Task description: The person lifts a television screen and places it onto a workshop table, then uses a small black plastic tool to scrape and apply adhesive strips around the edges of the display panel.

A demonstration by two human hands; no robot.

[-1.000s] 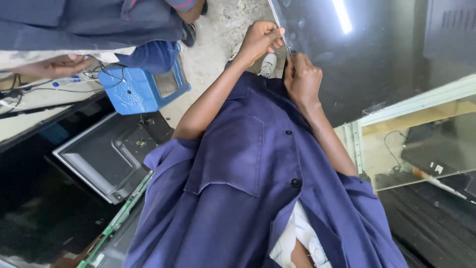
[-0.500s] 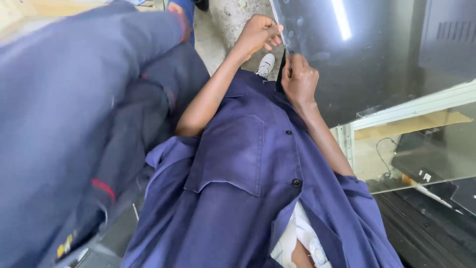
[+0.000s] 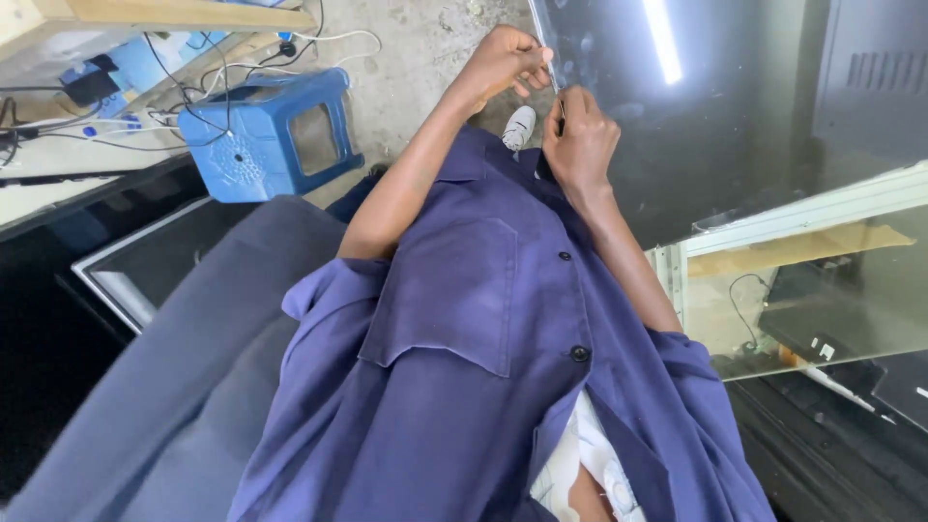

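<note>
A large dark glossy panel [image 3: 735, 106] lies ahead of me and mirrors a ceiling light. My left hand [image 3: 505, 60] pinches the panel's thin near edge [image 3: 543, 53] at its top left corner. Just below, my right hand [image 3: 580, 140] is closed against the same edge, with a thin dark object between its fingers; I cannot tell what it is. Both forearms reach out from my blue button shirt [image 3: 483, 367].
Another person's grey-blue clothed limb [image 3: 184, 396] fills the lower left. A blue plastic stool [image 3: 271, 135] stands on the concrete floor, with cables and a bench behind it. A silver-framed screen [image 3: 145, 266] lies to the left, a glass sheet [image 3: 822, 290] to the right. A white shoe [image 3: 519, 126] shows between my arms.
The other person's clothed body, which covered the whole left side half a second ago, has dropped to the lower left, uncovering the blue stool. My hands stay at the panel's edge.
</note>
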